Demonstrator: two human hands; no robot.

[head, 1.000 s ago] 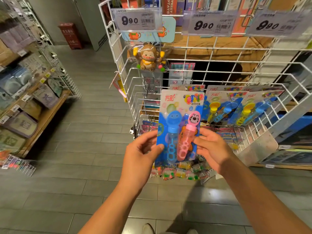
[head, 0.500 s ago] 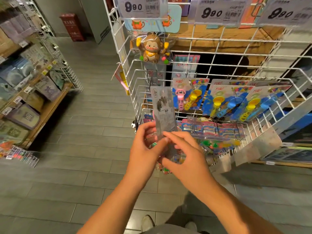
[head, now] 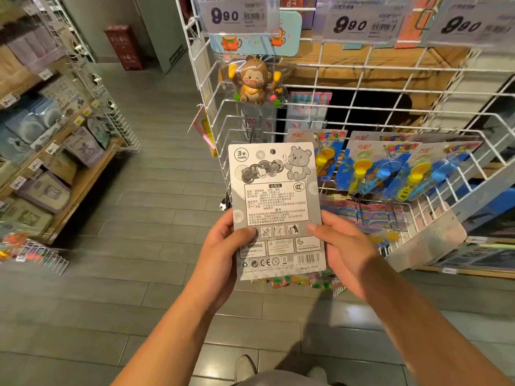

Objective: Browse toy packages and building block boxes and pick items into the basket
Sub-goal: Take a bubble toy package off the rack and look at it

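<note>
I hold a bubble wand toy package (head: 276, 199) upright in front of me, its grey printed back facing me with a bear drawing, warning text and a barcode. My left hand (head: 220, 254) grips its lower left edge, thumb on the card. My right hand (head: 342, 252) grips the lower right edge, thumb laid across the card. The toys on the front side are hidden. No basket is in view.
A white wire rack (head: 362, 118) stands right behind the package, hung with more blue bubble wand packages (head: 390, 171) and a brown monkey toy (head: 255, 82). Price tags reading 9.90 (head: 234, 15) hang above. Wooden shelves with packs (head: 50, 162) line the left. Grey tile floor (head: 139, 288) lies between.
The package has been turned over from its blue front to its grey back, passing edge-on. Both hands shifted to the lower edges, and my head moved closer.
</note>
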